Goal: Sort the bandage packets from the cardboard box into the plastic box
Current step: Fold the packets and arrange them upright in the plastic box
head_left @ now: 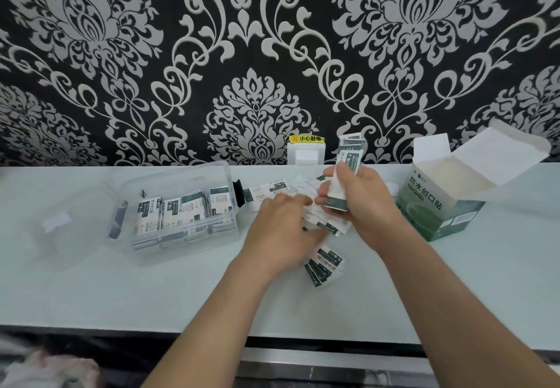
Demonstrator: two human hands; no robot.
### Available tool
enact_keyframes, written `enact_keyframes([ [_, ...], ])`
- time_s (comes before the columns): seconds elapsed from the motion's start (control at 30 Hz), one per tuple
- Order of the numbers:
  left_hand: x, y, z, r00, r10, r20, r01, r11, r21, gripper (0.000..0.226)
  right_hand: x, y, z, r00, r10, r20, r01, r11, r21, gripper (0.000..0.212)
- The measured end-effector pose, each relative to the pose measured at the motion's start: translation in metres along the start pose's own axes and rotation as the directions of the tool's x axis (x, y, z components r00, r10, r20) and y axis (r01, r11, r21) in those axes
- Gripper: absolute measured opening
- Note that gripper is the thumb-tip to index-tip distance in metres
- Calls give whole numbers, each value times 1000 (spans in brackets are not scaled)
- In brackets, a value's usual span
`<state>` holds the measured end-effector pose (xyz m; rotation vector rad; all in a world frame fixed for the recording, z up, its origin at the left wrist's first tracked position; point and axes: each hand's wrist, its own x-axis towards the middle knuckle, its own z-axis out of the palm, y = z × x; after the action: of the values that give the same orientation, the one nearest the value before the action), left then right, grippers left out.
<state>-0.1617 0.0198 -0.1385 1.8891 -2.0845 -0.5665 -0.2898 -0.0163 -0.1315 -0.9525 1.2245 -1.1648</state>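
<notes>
My right hand (360,202) grips an upright stack of white-and-green bandage packets (348,160) above the table's middle. My left hand (281,230) rests palm down on a loose pile of packets (333,227), fingers touching them. A few more packets (324,266) lie just in front of the hands, and others (266,192) lie behind. The clear plastic box (178,236) stands to the left, holding several packets on edge. The green-and-white cardboard box (439,205) stands open at the right, flaps up.
A clear lid (57,221) lies left of the plastic box. A white wall socket (306,152) with a yellow warning label sits at the table's back edge. The patterned wall rises behind. The table's front edge runs below my forearms.
</notes>
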Motion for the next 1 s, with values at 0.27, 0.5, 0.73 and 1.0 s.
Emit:
enact_keyframes([
  [0.27,-4,-4,7,981,-127,146,124,992,30,69,-7,2,-7,981,131,144,-86,956,-282,28],
  [0.5,-12,-8,-7,968,24,-250,-29,999,-17,30,-7,2,-14,979,155,135,-85,902,-424,27],
  [0.73,-14,-5,-15,909,8,-417,-166,924,-345,30,-9,1,-19,956,218,195,-106,879,-464,27],
  [1.0,-13,-2,-27,902,-177,-394,-205,628,-750,36,-15,-8,-22,926,249,283,-139,924,-357,32],
])
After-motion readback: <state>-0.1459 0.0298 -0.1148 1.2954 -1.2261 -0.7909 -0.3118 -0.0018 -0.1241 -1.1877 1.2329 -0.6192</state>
